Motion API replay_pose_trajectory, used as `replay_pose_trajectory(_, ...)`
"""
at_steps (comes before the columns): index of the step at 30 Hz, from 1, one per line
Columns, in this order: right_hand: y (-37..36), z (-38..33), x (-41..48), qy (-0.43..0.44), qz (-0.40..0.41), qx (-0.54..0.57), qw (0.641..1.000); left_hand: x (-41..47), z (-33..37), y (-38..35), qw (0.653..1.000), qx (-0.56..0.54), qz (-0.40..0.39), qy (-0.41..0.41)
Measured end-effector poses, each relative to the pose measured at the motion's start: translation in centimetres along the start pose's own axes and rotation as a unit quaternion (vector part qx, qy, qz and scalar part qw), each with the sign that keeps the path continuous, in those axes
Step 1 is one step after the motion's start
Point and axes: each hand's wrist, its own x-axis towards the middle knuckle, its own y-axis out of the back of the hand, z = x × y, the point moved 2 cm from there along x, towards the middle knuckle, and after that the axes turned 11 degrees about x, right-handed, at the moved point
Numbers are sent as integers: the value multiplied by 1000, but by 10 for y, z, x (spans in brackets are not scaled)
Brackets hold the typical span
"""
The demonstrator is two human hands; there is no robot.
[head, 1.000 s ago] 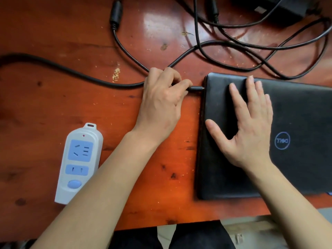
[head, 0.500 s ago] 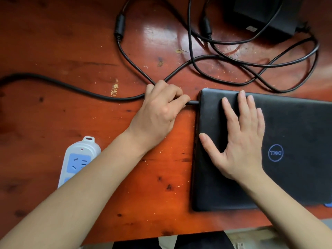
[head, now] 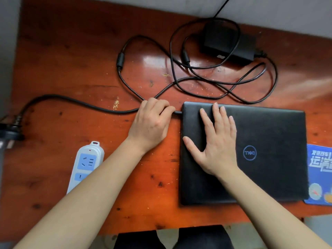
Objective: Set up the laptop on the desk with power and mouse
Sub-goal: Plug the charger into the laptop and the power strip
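A closed black laptop (head: 269, 141) lies on the red-brown wooden desk (head: 71, 69). My left hand (head: 152, 123) pinches the charger's thin plug (head: 178, 112) right at the laptop's left edge. Flat on the lid near its left side rests my right hand (head: 215, 141), fingers straight. The black charger cable (head: 206, 83) loops behind the laptop to a black power brick (head: 228, 42). A thicker mains cord (head: 71, 103) runs left to a black wall plug (head: 12, 130) lying on the desk. No mouse is in view.
A white and blue power strip (head: 86, 162) lies at the front left, partly under my left forearm. A blue mouse pad (head: 319, 173) shows at the right edge beside the laptop. A grey wall borders the desk's far side.
The view has pulled back and tilted up, showing the power brick, wall plug and mouse pad. Both hands keep their places at the laptop's left edge and on the lid.
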Motion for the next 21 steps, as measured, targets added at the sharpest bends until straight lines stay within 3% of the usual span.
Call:
replay_pose_trajectory(4, 11, -3, 3, -8, -18, 37, 999, 1, 2, 2, 997, 45, -36, 53)
replay_pose_trajectory(8, 46, 7, 35, 14, 57, 158, 986, 4, -2, -2, 989, 61, -90, 96)
replay_pose_trajectory(12, 82, 15, 87, 51, 94, 213, 971, 7, 0, -3, 983, 86, -121, 112)
replay_pose_trajectory(21, 66, 11, 146, 97, -16, 213, 972, 11, 2, -2, 969, 109, -186, 122)
